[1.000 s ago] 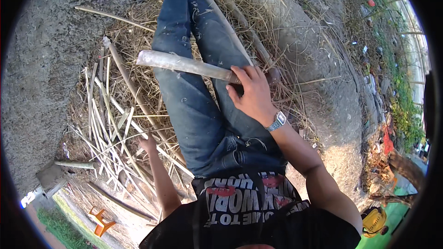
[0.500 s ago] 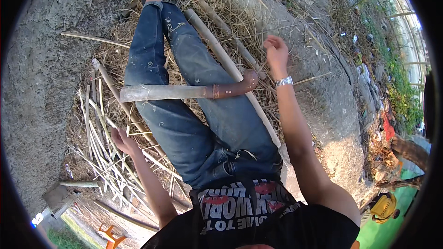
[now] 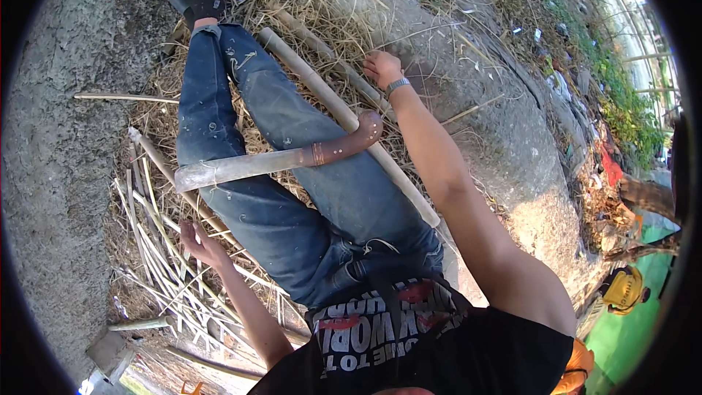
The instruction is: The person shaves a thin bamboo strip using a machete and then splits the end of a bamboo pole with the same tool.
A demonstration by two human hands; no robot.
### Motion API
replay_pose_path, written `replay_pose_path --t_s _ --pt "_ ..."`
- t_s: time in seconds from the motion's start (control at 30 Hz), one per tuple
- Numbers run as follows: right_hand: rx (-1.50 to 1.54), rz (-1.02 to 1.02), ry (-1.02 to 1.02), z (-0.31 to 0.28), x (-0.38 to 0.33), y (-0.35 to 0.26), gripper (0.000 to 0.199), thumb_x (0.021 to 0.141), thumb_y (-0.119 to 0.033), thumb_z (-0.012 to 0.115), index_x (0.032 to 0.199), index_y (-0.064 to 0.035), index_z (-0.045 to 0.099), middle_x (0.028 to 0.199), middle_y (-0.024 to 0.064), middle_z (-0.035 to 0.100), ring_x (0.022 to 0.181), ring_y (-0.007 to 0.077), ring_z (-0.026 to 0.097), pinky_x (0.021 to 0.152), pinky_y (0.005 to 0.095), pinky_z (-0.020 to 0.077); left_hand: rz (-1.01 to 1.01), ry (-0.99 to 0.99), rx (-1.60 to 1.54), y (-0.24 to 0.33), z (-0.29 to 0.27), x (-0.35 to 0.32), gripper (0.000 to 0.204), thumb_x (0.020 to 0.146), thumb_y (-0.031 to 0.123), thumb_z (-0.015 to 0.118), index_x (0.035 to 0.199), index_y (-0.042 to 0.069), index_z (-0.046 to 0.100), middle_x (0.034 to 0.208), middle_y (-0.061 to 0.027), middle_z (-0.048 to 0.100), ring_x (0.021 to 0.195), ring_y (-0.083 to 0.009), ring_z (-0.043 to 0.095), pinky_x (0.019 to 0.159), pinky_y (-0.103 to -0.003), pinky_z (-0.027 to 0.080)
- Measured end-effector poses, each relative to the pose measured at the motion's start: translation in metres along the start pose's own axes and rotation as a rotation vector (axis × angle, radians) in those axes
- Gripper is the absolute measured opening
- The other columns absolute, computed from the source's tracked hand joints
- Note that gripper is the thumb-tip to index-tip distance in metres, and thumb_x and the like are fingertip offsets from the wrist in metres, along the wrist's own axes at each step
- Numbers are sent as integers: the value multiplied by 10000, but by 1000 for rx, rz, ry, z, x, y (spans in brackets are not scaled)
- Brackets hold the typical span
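My left hand hovers over a heap of thin split bamboo strips, with its fingers apart and nothing in it. My right hand, below a wristwatch, is over the dry straw to the right of the bamboo poles. Its fingers are loosely bent and no held thing shows. Across both my thighs lies a machete, its pale blade to the left and its hooked brown handle to the right. Neither hand touches it.
A long bamboo pole runs beside my right leg, with another pole alongside. Rough rock rises at left; a stone slab lies at right. A person in yellow is at the far right.
My right hand has moved away from me and leftward, closer to the bamboo poles. My left hand stays near the strips. The whole view has shifted, and the machete remains on my thighs.
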State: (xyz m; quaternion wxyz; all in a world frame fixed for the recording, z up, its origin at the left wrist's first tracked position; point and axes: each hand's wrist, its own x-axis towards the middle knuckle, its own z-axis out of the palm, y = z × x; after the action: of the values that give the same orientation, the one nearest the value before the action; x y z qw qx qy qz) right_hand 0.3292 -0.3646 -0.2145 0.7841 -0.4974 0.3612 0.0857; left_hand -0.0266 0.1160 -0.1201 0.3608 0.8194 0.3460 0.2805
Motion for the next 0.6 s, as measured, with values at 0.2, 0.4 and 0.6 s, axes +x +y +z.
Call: replay_pose_path --t_s 0.2,0.4,0.6 --pt "-170 -69 -141 -26 -77 26 194 967 -119 561 1079 -7 673 902 79 698 654 125 623 557 240 492 -97 16 -137 10 -1 -9 483 997 187 569 1416 -49 513 1391 -219 575 1252 -307 578 1046 -412 470" --pt "-54 -24 -591 -31 -183 -2 341 962 -223 685 1219 -3 638 1120 104 699 927 201 689 789 322 553 -176 39 -378 77 -8 -12 416 1068 290 481 1372 12 540 1296 -154 599 1222 -265 572 1074 -484 462" --pt "-975 -809 -672 -9 -289 -38 564 784 -362 832 1220 -53 654 1062 134 658 1008 304 648 939 388 512 24 -188 -322 168 -6 -25 467 1069 313 433 1365 -17 581 1368 -211 585 1318 -335 535 1096 -470 430"
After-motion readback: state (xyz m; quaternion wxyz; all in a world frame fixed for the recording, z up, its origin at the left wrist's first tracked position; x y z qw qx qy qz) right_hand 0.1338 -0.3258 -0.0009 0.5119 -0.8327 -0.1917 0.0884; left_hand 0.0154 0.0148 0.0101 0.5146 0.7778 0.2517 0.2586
